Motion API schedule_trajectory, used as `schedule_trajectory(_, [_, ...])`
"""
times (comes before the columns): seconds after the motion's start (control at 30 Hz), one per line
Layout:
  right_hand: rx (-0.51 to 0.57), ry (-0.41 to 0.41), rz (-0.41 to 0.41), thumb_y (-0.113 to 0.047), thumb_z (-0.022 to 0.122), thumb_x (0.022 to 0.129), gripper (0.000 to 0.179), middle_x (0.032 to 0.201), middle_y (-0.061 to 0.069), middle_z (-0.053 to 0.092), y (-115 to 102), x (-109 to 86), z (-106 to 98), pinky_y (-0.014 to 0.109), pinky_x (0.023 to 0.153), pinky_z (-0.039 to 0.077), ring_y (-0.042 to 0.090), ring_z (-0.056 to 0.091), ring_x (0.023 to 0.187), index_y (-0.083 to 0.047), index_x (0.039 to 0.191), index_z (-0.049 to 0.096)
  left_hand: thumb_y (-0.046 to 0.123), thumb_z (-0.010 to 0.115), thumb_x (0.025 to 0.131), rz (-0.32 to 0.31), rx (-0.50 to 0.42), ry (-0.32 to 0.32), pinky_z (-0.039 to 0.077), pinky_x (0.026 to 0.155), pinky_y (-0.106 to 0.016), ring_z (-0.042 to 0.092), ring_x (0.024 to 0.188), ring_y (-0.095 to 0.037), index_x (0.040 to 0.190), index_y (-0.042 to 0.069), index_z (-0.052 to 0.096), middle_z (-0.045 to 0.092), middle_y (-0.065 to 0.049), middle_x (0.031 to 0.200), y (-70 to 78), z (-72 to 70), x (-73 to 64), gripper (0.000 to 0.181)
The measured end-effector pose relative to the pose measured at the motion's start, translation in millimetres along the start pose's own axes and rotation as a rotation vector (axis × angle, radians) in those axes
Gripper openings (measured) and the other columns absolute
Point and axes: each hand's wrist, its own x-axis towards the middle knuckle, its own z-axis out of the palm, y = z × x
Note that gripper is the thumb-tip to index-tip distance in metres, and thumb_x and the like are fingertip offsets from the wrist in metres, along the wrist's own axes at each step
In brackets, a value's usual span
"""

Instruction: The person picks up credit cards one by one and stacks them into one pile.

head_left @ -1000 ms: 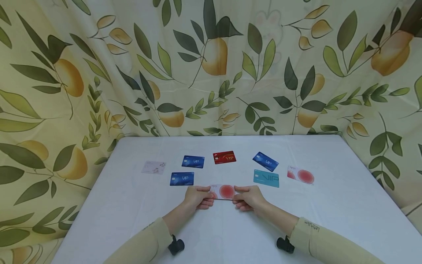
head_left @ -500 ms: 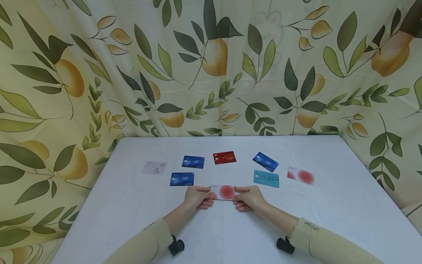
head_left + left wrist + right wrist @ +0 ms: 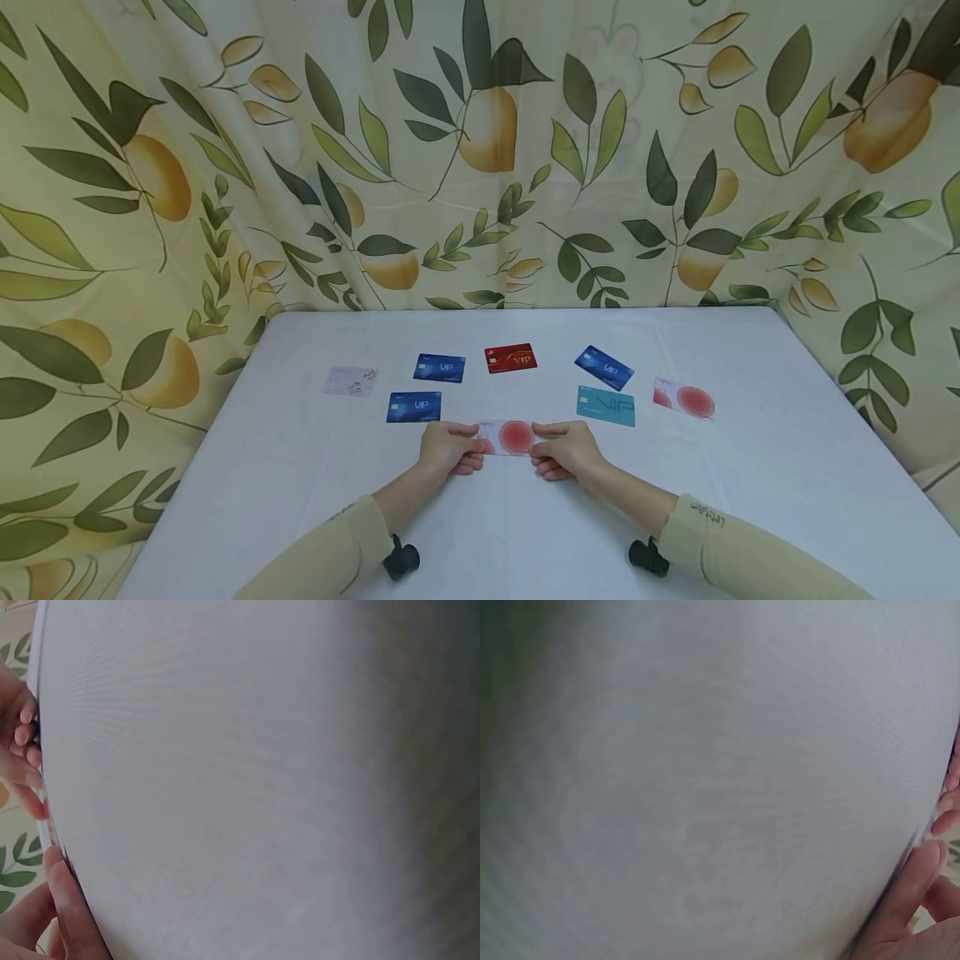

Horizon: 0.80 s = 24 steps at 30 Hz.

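Between my two hands is a white card with red circles (image 3: 516, 437), lying level close over the white tabletop near its middle. My left hand (image 3: 448, 448) pinches the card's left end between thumb and fingers. At the opposite end my right hand (image 3: 567, 450) pinches it the same way. Both wrist views catch the fingers only at the edge of the picture: the left hand's fingers (image 3: 71, 907) at lower left, the right hand's thumb (image 3: 922, 862) at lower right. Just beyond the left hand lies a blue VIP card (image 3: 414, 407), and beyond the right a teal VIP card (image 3: 606, 405).
Farther back on the white table (image 3: 300, 500) lie a pale floral card (image 3: 350, 381), another blue card (image 3: 439, 367), a red VIP card (image 3: 511, 357) and a tilted blue card (image 3: 604, 367). A second red-circle card (image 3: 685, 398) is at right. A patterned curtain (image 3: 480, 208) hangs behind.
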Motion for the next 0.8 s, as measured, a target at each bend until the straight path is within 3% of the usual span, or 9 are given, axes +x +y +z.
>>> schedule_trajectory(0.53, [-0.003,0.049,-0.031,-0.007,0.066,0.082,0.036,0.060,0.008,0.062,1.4,1.6,2.6,0.023,0.045,0.050,0.015,0.058,0.044,-0.002,0.117,0.059,0.011,0.069,0.080,0.008,-0.041,0.009,0.050,0.046,-0.019,0.064,0.051,-0.016,0.110,0.001,0.065,0.066,-0.008,0.064,-1.2,-1.0,-0.8,0.031])
schedule_trajectory(0.8, [0.064,0.012,0.011,-0.009,0.065,0.083,0.034,0.064,0.009,0.064,-1.0,1.1,-4.4,0.022,0.048,0.051,0.016,0.061,0.049,-0.001,0.116,0.059,0.010,0.067,0.082,-0.006,-0.105,0.010,0.051,0.047,-0.021,0.065,0.052,-0.016,0.107,0.000,0.064,0.066,-0.009,0.066,-3.2,-2.5,2.3,0.027])
